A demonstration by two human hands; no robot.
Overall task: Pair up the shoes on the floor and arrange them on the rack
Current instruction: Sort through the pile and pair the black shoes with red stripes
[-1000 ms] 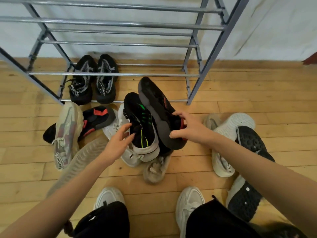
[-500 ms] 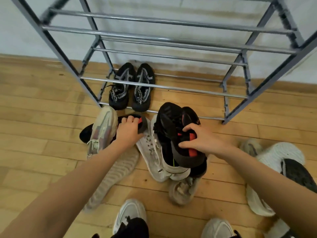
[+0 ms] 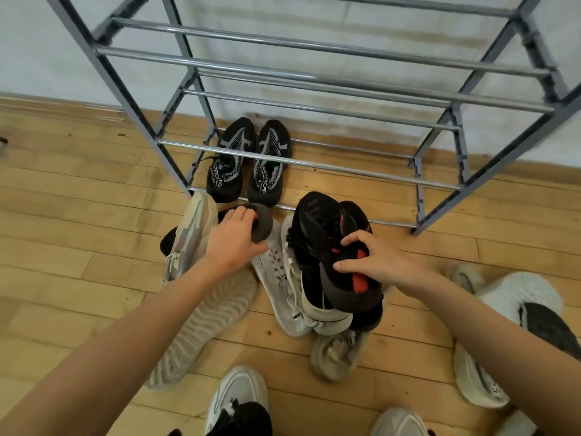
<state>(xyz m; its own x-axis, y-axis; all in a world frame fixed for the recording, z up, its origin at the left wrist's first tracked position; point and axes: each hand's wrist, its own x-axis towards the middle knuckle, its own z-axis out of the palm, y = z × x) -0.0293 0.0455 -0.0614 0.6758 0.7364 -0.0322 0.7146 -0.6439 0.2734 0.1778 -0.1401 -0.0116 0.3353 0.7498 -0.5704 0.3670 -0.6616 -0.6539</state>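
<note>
Black-red shoe [image 3: 263, 228] gripped in my left fingers [image 3: 242, 215] lies crosswise by the rack [image 3: 314, 165] front-left corner, mate [image 3: 352, 291] gripped in my right fingers [image 3: 356, 239] points rackward, just right.

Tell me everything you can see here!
shoe rack: one, grey metal, against the wall
wall: one, white, behind the rack
floor: one, light wood, underneath
black patterned shoes: two, black and grey, together on the rack's lowest bars
top black-and-red shoe: one, black with red, on the middle pile
floor black-and-red shoe: one, black with red, left of the pile
black-and-green shoe: one, white sole, in the pile
white laced shoe: one, white, against the pile's left
beige shoes: three, beige, two at left, one at the pile's near end
right heap of shoes: count unclear, white, beige, black, far right
worn shoes: two, white, on the person's feet
left hand: one, grips the floor black-and-red shoe
right hand: one, grips the top black-and-red shoe
</note>
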